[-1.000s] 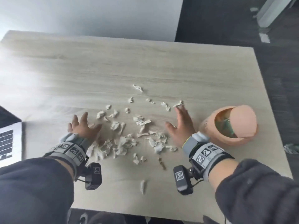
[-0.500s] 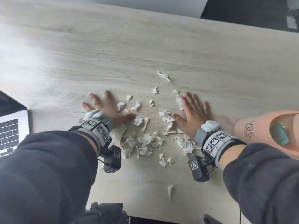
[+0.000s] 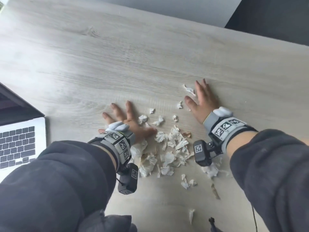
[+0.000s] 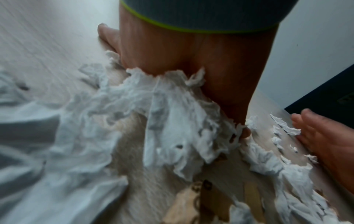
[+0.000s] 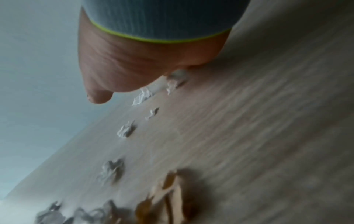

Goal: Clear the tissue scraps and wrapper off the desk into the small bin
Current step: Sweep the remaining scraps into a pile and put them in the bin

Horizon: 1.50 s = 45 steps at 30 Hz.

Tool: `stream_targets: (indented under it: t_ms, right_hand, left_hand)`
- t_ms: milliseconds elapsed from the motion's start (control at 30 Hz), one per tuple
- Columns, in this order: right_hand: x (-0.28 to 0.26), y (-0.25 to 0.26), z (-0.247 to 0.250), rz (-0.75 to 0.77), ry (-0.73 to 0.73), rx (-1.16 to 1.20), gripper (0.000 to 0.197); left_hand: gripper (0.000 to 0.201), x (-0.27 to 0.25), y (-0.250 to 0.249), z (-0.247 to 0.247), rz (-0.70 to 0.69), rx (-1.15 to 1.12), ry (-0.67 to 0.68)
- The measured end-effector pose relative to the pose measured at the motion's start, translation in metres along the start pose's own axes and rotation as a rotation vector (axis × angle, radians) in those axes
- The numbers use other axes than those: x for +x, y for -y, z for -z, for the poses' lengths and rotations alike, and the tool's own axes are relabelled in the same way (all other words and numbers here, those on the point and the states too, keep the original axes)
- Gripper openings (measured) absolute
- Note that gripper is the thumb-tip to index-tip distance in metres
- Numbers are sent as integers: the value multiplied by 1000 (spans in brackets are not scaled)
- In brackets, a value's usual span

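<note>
White tissue scraps (image 3: 170, 146) lie heaped on the pale wooden desk (image 3: 133, 56) between my two hands. My left hand (image 3: 127, 119) lies flat with fingers spread at the heap's left edge, its palm against the scraps (image 4: 172, 115). My right hand (image 3: 200, 101) lies flat with straight fingers at the far right, touching a far scrap (image 3: 189, 89). A brownish wrapper piece (image 3: 187, 133) sits among the tissue and shows in the right wrist view as a wrapper (image 5: 164, 201). Single scraps (image 3: 186, 181) lie nearer me. The bin is out of view.
An open laptop (image 3: 18, 141) sits at the desk's left edge. A thin brown strip (image 3: 214, 191) and a lone tissue scrap (image 3: 191, 215) lie near the front edge. Dark floor (image 3: 275, 15) lies beyond the desk's far right corner.
Both hands have slid farther out over the desk, the right one reaching the farthest scrap. The view has shifted left, and the pink bin has left the frame.
</note>
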State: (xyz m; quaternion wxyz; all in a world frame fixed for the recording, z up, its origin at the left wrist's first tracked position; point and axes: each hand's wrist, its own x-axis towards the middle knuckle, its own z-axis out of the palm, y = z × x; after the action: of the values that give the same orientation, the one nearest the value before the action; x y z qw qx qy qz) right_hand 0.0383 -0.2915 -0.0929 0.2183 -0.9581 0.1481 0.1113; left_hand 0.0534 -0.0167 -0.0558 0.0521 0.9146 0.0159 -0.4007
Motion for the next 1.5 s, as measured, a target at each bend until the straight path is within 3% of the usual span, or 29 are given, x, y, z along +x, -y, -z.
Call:
stream_targets:
  t_ms: [100,300,433,567,667,767,867,1033,1133,1233,1433,1500]
  right_hand:
    - [2,12,-6,137,115,-183,79]
    - [-61,30,-21,495,453,-460,81]
    - [-101,20,-26,655,530,-290,78]
    - [-126,1,-17,540,351,-33,80]
    - [-153,-23,-12,365,125,110,81]
    - [-182,-52,-13,195,1,143,70]
    - [-210,-82,-19,83,-38,170,70]
    - [-246,-108,-26,31,-54,129,80]
    - [-258,-117,-27,15,-9,22,90]
    - [-260,-119,-30,-25,59,-89,104]
    - [-252,-84,-39,37,177,-206,108]
    - [-245,-72,-42,23,189,-209,105]
  left_hand:
    - [136,3,2,-3,-9,-25,-17]
    - [136,4,4,-9,-18,-42,-38]
    - [140,5,6,-8,-5,-58,-51]
    - [138,11,12,-17,-43,-117,-129]
    - [116,14,7,-24,-215,-58,-247]
    - [99,13,-10,-35,-381,-6,-266]
    - [94,2,-33,-58,-499,61,-270]
    - [84,-42,-70,-100,-718,124,-185]
    - [81,-61,-74,-105,-760,79,-210]
    - [75,-65,-51,-95,-622,-3,-304]
    - [87,-61,57,-82,66,-228,-439]
    - [89,-71,69,-90,174,-360,-410]
